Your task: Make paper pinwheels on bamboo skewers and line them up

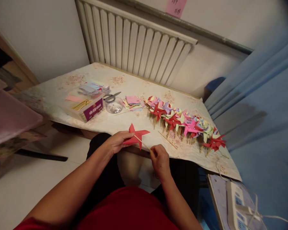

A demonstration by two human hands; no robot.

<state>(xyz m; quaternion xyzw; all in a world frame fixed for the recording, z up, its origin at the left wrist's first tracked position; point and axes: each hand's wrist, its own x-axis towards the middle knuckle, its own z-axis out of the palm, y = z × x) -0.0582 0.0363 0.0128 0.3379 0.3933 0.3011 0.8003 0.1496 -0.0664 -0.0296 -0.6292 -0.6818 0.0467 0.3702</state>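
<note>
My left hand (117,141) pinches a red paper pinwheel (136,135) just in front of the table's near edge. My right hand (159,159) grips the lower end of a thin wooden stick (143,143) that runs up to the pinwheel's middle. Both hands hover over my lap, close together. On the table (124,121) to the right, a long row of finished pinwheels (184,123) in red, pink, purple and pale green lies with sticks pointing toward me. One loose stick (167,140) rests on the tablecloth beside them.
A pile of coloured paper squares (133,102), scissors (112,95), a clear round tub (113,106) and an open box of sticks (85,107) sit at mid table. A radiator (134,41) stands behind. A power strip (236,204) lies at lower right, blue curtain (259,95) to the right.
</note>
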